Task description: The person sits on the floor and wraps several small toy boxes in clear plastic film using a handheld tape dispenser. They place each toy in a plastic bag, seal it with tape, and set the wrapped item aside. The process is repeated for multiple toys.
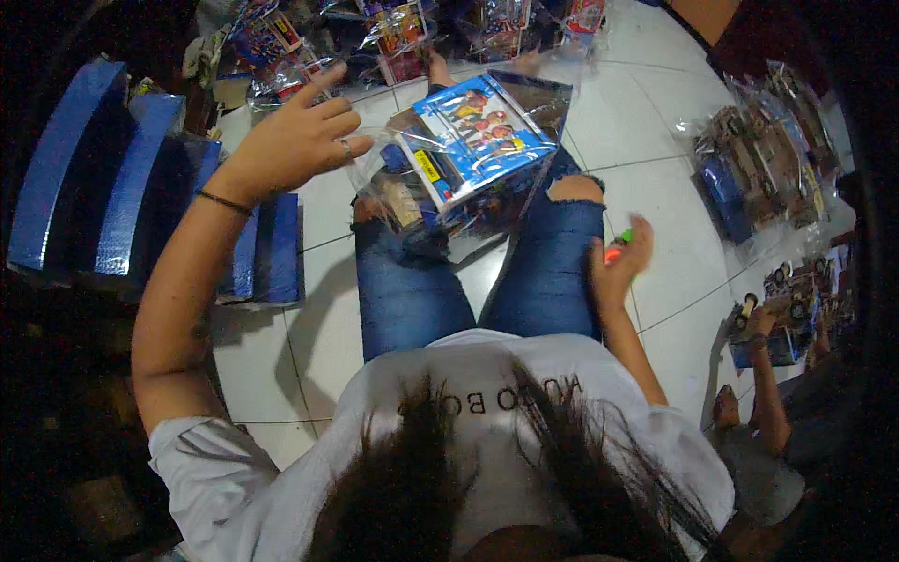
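Observation:
Across my thighs lies a clear plastic bag holding a blue printed card with pictured people and a yellow label. Brown and dark blue parts show through the plastic. My left hand is raised just left of the bag, fingers apart, palm down, with nothing seen in it. Beside my right knee, my right hand is closed around a small bright green and orange tool. Its kind is mostly hidden by the fingers.
Several blue boxes stand in a row on the left. Bagged toys with printed cards lie at the far side. More bagged brown toy vehicles lie on the tiled floor at right. Another person's hand touches a toy at lower right.

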A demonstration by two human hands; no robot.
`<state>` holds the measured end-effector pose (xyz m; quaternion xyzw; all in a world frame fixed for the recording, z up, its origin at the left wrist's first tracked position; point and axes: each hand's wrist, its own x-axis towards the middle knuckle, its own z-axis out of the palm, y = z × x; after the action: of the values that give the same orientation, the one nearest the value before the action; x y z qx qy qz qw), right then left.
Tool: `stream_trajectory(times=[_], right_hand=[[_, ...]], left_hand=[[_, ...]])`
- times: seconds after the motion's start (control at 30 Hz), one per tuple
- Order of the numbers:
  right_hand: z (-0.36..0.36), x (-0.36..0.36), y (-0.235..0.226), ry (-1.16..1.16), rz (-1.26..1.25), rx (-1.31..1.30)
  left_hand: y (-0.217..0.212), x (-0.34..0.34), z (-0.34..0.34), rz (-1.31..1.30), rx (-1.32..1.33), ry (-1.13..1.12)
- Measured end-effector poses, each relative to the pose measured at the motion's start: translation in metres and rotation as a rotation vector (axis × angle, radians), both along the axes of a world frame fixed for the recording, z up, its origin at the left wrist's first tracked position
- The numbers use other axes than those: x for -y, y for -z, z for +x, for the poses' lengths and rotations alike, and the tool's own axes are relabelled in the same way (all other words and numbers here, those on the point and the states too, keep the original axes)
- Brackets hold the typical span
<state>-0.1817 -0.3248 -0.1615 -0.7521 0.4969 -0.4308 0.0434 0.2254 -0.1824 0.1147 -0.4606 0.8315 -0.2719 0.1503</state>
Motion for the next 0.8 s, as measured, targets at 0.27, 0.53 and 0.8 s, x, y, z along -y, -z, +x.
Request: stream_trajectory(times=[0.27,0.53,0.8], right_hand=[[0.148,-0.005,-0.117,-0.896,0.431,0.269],[0.087,0.016,-0.001,-0.817,0.862,0.012],[0.032,0.148,-0.115,-0.567,0.918,0.428]], left_hand=[[-0.044,0.035,-0.070,-0.064,-0.088,-0.089],[-0.098,0.100,-0.066,-0.142,-0.703,-0.578],[-0.024,-0.001,0.012,-0.395,-1.308,-0.799]])
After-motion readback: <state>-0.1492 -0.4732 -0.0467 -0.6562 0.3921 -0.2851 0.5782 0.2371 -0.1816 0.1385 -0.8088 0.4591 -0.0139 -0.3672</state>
